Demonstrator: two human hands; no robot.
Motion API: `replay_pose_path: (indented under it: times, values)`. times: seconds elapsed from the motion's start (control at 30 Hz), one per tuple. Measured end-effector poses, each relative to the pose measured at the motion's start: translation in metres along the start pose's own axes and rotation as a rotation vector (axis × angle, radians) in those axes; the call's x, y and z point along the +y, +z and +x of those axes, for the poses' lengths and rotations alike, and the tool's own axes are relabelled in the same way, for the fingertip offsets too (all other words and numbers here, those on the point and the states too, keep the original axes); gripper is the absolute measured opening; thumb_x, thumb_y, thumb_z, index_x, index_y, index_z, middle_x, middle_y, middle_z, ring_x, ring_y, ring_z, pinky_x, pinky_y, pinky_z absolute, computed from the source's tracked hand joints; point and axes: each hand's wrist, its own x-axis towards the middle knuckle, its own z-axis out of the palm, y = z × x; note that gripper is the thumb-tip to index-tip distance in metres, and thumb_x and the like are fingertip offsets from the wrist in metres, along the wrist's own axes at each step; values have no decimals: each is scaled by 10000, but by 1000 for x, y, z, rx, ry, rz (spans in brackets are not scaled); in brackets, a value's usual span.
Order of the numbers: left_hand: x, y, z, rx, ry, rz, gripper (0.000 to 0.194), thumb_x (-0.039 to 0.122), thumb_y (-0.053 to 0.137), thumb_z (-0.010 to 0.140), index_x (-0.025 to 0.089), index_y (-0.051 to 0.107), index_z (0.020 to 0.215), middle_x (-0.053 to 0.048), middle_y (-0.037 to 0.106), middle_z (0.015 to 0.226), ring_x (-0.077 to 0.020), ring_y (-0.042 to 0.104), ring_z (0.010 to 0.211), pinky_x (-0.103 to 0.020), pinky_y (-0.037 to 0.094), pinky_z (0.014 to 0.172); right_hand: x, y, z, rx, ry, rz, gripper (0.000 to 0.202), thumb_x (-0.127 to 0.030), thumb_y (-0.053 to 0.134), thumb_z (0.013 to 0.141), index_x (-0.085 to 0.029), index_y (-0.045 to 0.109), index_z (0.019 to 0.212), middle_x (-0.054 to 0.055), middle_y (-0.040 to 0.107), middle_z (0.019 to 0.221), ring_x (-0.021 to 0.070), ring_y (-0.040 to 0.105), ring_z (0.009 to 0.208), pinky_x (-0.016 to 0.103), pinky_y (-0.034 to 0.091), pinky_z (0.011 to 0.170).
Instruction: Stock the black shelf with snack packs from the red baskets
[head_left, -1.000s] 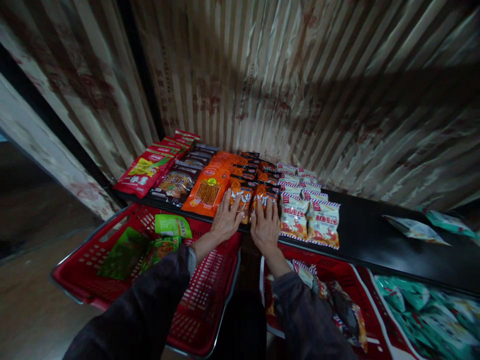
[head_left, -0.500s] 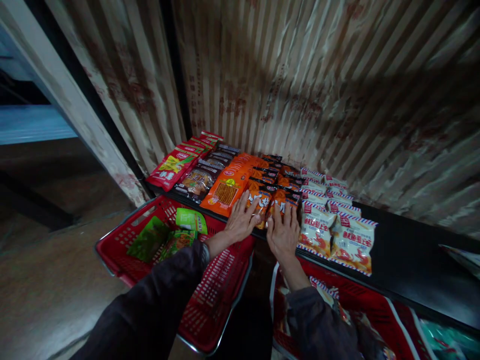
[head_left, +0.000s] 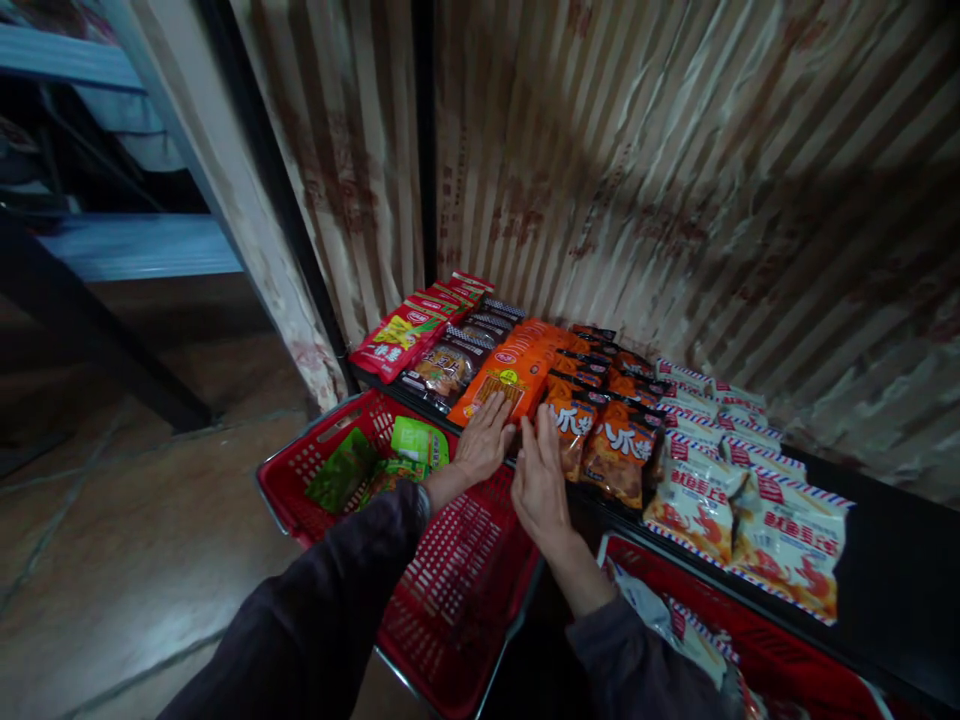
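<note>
My left hand lies with fingers stretched over the lower end of an orange snack bag, holding nothing. Just right of it, my right hand has its fingers extended and touches the left edge of the orange-and-black snack bags; nothing is gripped. Left of the orange bag are dark snack packs and red packs. White bags with striped edges lie in rows to the right. All of these rest on a black shelf.
A red basket holding green packets sits below the shelf at the left. Another red basket with white packs stands at the lower right. A pleated curtain hangs behind, and a dark post rises at the shelf's back.
The view has turned left, so the shelf sits further right. My left hand has moved onto the orange bag, and my right hand has shifted left along the orange-and-black bags, turned more sideways.
</note>
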Motion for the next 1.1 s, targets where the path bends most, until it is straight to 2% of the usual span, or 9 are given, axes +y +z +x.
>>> replay_pose_path:
  times: [0.13, 0.27, 0.37, 0.47, 0.57, 0.7, 0.83, 0.97, 1.1]
  values:
    - [-23, 3, -3, -104, 46, -120, 544, 392, 376, 970, 113, 423, 1434, -173, 451, 1503, -221, 334, 1454, -460, 301, 1205, -9, 48, 15, -69, 134, 102, 613, -145, 290, 941, -107, 202, 1547, 188, 193, 1623, 266, 107, 1520, 556, 298, 1171]
    - [-31, -2, -5, 1, -65, -148, 531, 343, 236, 1008, 124, 351, 1478, -159, 452, 1506, -184, 400, 1417, -425, 378, 1168, -9, 68, 32, -95, 246, 119, 564, -235, 235, 978, -70, 302, 1512, 192, 278, 1595, 266, 148, 1512, 551, 271, 1182]
    - [-40, -21, -3, 155, -199, -122, 545, 285, 124, 1015, 98, 339, 1480, -169, 425, 1521, -195, 315, 1462, -468, 320, 1192, -12, 73, 43, -111, 293, 81, 560, -263, 213, 992, -86, 311, 1514, 174, 302, 1590, 265, 139, 1513, 553, 254, 1184]
    - [-58, -42, 5, 261, -264, 67, 508, 310, 272, 996, 112, 443, 1431, -151, 346, 1572, -267, 111, 1518, -531, 200, 1217, -19, 78, 51, -197, 288, -58, 532, -241, 270, 984, -106, 391, 1484, 172, 286, 1597, 309, 70, 1519, 580, 223, 1176]
    - [-79, -52, 11, 244, -295, 209, 511, 344, 390, 964, 164, 461, 1436, -154, 252, 1609, -338, 63, 1514, -608, 166, 1187, -26, 82, 56, -305, 287, -215, 488, -266, 373, 974, -169, 482, 1440, 162, 252, 1613, 369, 56, 1511, 610, 197, 1160]
    - [-97, -47, 13, 212, -260, 256, 534, 367, 426, 951, 177, 452, 1450, -165, 281, 1595, -346, 144, 1504, -609, 189, 1172, -29, 84, 59, -379, 338, -313, 477, -324, 413, 975, -197, 513, 1424, 162, 301, 1594, 410, 114, 1494, 608, 204, 1146]
    - [-101, -40, 12, 232, -250, 248, 532, 377, 413, 953, 185, 456, 1448, -144, 335, 1577, -319, 193, 1499, -591, 201, 1176, -26, 86, 60, -379, 319, -344, 481, -325, 410, 972, -219, 501, 1433, 146, 316, 1591, 402, 134, 1494, 614, 208, 1136]
    - [-98, -43, 14, 236, -268, 237, 538, 370, 413, 951, 162, 455, 1445, -160, 313, 1585, -333, 181, 1499, -591, 188, 1182, -25, 88, 60, -393, 323, -362, 492, -343, 397, 979, -219, 478, 1448, 139, 291, 1603, 393, 133, 1497, 609, 186, 1146]
    - [-85, -47, 13, 253, -148, 178, 534, 350, 376, 967, 135, 424, 1453, -163, 242, 1612, -312, 94, 1516, -581, 171, 1197, -25, 88, 62, -405, 351, -345, 492, -357, 380, 988, -226, 473, 1452, 137, 245, 1619, 389, 91, 1504, 608, 162, 1157]
